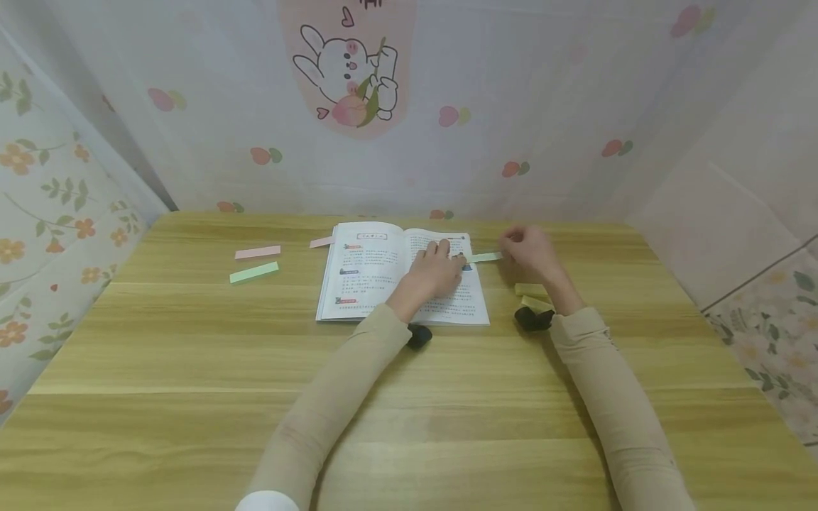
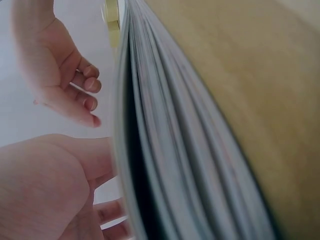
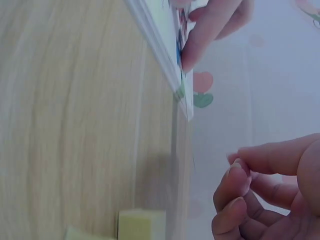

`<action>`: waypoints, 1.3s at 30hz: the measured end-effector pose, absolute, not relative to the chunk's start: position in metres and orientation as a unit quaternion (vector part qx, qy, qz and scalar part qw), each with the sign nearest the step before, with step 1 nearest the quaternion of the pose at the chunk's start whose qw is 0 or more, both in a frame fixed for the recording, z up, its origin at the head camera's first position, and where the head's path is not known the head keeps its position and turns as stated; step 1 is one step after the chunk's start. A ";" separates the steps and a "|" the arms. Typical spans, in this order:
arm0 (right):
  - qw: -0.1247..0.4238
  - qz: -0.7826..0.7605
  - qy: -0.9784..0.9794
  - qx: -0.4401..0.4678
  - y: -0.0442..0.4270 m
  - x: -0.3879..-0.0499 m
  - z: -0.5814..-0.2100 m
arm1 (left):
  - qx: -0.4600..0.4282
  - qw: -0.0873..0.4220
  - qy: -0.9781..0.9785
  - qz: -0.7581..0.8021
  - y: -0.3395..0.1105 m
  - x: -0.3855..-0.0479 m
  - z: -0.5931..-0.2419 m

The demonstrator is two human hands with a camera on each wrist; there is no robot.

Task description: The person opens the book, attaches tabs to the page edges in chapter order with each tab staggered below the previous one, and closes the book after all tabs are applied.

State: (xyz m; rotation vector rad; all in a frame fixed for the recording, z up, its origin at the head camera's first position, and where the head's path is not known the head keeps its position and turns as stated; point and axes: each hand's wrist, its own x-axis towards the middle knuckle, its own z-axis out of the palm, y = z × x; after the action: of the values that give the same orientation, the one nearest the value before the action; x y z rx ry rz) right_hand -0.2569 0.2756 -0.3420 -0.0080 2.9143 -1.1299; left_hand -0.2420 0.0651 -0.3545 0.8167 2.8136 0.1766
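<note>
Book lies open on the counter, green strip jutting from its right page. Left hand rests on that page, fingers loosely spread; right hand, its grip narrow and loosely curled, is by the strip's outer end, beyond yellow blocks.
</note>
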 end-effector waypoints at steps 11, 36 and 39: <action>0.015 -0.319 0.946 -0.064 0.254 -0.257 -0.344 | 0.278 0.112 0.952 0.055 0.064 -0.241 -0.353; 0.026 -0.329 0.943 -0.051 0.236 -0.255 -0.358 | 0.273 0.117 0.953 0.064 0.065 -0.242 -0.353; 0.028 -0.323 0.945 -0.051 0.235 -0.254 -0.357 | 0.273 0.119 0.952 0.066 0.065 -0.242 -0.353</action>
State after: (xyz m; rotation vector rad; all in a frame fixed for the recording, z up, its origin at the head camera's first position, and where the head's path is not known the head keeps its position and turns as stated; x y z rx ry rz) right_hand -0.2542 0.2353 -0.3567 -0.1562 2.9166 -0.9971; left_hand -0.2419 0.0650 -0.3529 0.7984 2.7854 0.1927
